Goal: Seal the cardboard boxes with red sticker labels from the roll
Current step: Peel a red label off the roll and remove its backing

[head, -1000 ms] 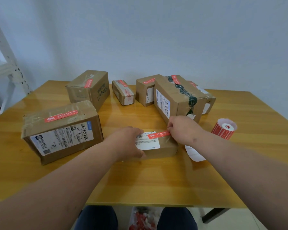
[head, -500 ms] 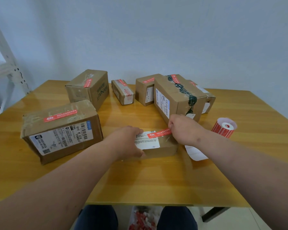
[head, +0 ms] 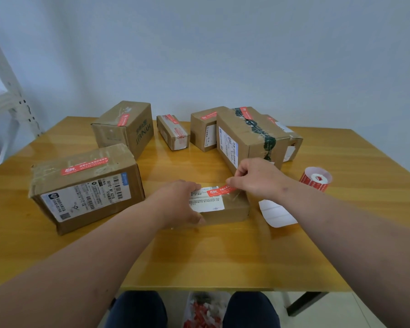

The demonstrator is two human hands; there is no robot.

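A small flat cardboard box [head: 232, 208] with a white shipping label lies in the middle of the table. My left hand [head: 175, 203] holds its left end, thumb on the front side. A red sticker label [head: 219, 191] lies across the box top. My right hand [head: 256, 177] pinches the sticker's right end, which is lifted a little off the box. The roll of red stickers [head: 315, 179] lies on its side to the right, with its white backing strip [head: 276, 213] trailing toward me.
Several other cardboard boxes, each with a red sticker, stand around: a large one [head: 85, 185] at the left and a cluster [head: 251, 136] at the back. The wooden table [head: 199, 259] ends near my knees. A white shelf frame [head: 7, 95] stands at the far left.
My right hand has risen slightly, lifting the sticker's right end off the box. The left hand has stayed on the box.
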